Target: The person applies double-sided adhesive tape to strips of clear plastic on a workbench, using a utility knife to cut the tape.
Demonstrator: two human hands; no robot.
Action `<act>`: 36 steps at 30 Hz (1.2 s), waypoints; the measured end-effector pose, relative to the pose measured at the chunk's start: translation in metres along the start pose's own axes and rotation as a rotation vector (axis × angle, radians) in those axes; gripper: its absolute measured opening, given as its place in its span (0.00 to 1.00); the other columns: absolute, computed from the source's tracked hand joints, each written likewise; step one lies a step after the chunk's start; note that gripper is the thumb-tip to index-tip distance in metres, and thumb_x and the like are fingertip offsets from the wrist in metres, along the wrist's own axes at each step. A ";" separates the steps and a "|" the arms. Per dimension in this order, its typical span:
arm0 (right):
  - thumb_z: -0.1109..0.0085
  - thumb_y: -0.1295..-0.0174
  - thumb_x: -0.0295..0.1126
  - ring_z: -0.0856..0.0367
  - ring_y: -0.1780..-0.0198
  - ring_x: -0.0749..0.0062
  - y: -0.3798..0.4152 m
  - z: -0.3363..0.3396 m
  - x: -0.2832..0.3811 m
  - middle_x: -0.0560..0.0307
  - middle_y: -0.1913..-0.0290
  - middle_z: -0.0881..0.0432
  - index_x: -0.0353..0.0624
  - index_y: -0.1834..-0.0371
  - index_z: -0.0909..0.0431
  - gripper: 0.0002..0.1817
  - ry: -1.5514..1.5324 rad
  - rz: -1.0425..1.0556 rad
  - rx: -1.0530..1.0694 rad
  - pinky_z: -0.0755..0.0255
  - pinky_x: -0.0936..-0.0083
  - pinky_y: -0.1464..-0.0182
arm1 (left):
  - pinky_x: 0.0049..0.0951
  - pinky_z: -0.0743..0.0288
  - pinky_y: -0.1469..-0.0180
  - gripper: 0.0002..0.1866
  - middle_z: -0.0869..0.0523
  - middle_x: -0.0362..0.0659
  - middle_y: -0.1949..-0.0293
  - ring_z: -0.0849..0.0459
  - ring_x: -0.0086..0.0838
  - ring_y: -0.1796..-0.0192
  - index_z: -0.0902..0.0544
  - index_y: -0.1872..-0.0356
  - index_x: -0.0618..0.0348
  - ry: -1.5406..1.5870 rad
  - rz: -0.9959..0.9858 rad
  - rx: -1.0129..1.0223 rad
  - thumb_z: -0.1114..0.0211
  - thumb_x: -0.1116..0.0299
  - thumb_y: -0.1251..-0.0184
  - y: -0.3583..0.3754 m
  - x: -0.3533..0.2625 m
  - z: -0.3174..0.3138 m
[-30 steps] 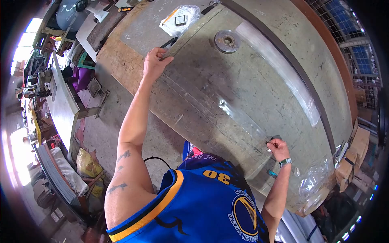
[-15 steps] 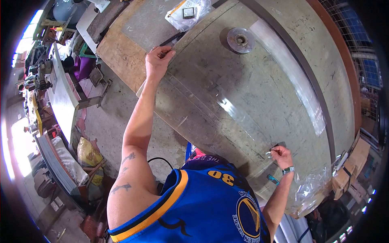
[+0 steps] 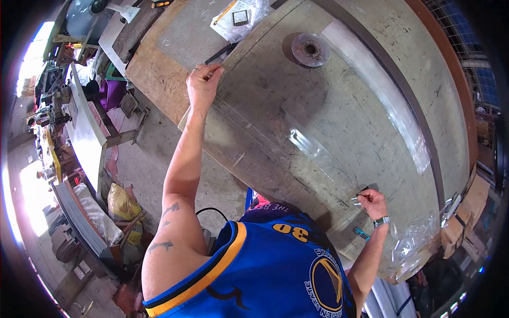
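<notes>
A clear plastic strip (image 3: 313, 148) stretches across the table, showing mainly by its bright glare. My left hand (image 3: 204, 87) is closed in a pinch at the strip's far end, over the table's left edge. At the near end, my right hand (image 3: 374, 204) pinches the strip, with small shiny bits showing at the fingertips. Just below the right hand lies a small teal object (image 3: 361, 233), whose kind I cannot make out. A roll of clear plastic (image 3: 310, 50) rests on its side face farther up the table.
Long clear strips (image 3: 382, 90) lie layered along the far side of the worktable (image 3: 254, 85). Crumpled clear plastic (image 3: 416, 244) sits at its right end. A plastic bag of papers (image 3: 241, 21) and a dark slim tool (image 3: 218, 54) are beyond my left hand.
The view has shifted slightly. Both hands keep their pinches in nearly the same places, and the glare along the strip looks a little different.
</notes>
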State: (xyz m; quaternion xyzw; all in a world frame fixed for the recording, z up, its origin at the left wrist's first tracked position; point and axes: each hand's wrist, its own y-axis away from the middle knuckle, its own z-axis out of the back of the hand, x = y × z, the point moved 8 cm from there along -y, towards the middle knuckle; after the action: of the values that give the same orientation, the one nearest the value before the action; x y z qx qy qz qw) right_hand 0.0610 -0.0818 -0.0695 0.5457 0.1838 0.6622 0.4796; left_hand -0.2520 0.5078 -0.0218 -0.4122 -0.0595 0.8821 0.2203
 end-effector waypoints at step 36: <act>0.22 0.46 0.48 0.12 0.49 0.53 0.056 0.064 -0.065 0.52 0.56 0.09 0.48 0.59 0.13 0.19 0.462 -0.195 -0.357 0.20 0.58 0.47 | 0.33 0.19 0.49 0.17 0.07 0.48 0.57 0.11 0.30 0.56 0.08 0.52 0.64 -0.104 -0.091 0.147 0.27 0.59 0.29 -0.013 0.046 -0.021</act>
State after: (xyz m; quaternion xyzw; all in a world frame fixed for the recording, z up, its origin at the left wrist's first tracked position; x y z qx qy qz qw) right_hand 0.0905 -0.1808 -0.0404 0.2675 0.2202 0.7413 0.5749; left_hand -0.2580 0.5385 -0.0637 -0.3453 -0.0244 0.8933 0.2865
